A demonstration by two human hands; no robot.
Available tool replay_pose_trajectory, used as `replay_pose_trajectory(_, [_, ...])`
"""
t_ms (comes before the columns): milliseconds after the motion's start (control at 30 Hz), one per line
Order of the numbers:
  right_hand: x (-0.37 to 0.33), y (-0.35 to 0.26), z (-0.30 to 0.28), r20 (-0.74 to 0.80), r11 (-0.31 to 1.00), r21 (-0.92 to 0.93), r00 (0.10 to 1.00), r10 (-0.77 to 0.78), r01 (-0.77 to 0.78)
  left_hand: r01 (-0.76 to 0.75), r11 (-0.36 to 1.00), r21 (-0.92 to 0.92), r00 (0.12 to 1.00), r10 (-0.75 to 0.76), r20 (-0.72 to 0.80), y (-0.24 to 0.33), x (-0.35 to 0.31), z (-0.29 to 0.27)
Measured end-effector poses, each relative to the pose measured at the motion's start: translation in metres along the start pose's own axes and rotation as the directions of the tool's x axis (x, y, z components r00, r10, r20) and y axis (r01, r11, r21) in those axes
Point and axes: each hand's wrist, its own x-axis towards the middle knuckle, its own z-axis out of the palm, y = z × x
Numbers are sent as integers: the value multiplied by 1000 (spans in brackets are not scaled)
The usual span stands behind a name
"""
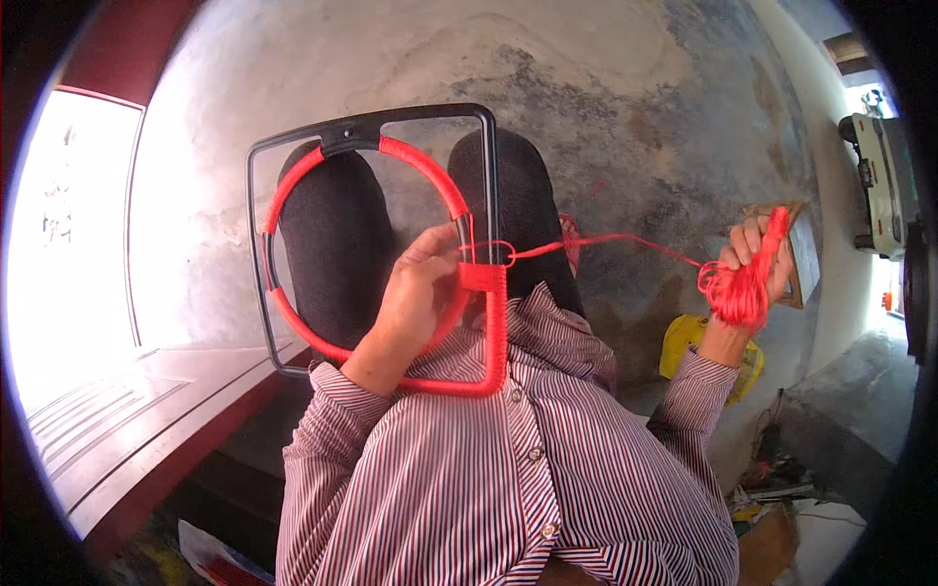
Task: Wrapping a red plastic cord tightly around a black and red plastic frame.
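A black metal frame [489, 166], squarish with a ring inside, rests across my lap. Red cord wrapping [420, 171] covers most of the ring in sections, with bare black gaps between them. The same red covers the lower right corner of the outer bar. My left hand [405, 298] grips the ring at its right side, fingers closed by a bare gap. Held out to the right, my right hand [747, 239] is closed around a looped bundle of red cord [738, 298]. From that bundle a strand [625, 236] runs to a loop around the right bar, just above the wrapping.
Below the frame are my knees in dark trousers [337, 244]. A yellow bag [684, 342] lies on the stained concrete floor [625, 59] near my right forearm. A panelled door leaf [166, 400] is at the left. A vehicle [879, 186] stands outside at the far right.
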Motion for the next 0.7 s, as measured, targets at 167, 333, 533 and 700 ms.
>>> replay_pose_trajectory(167, [-15, 94, 41, -147, 847, -505, 984, 104, -165, 16, 1000, 22, 997, -18, 80, -11, 5, -20])
replay_pose_trajectory(333, [-28, 162, 84, 69, 459, -876, 905, 420, -146, -22, 982, 188, 999, 13, 53, -15, 1, -27])
replay_pose_trajectory(533, [-33, 132, 86, -19, 734, -527, 870, 494, -428, -15, 985, 170, 999, 6, 53, -16, 0, -26])
replay_pose_trajectory(700, [-34, 138, 113, 170, 779, -434, 808, 564, -453, -109, 915, 388, 994, 105, 33, -22, 1, -31])
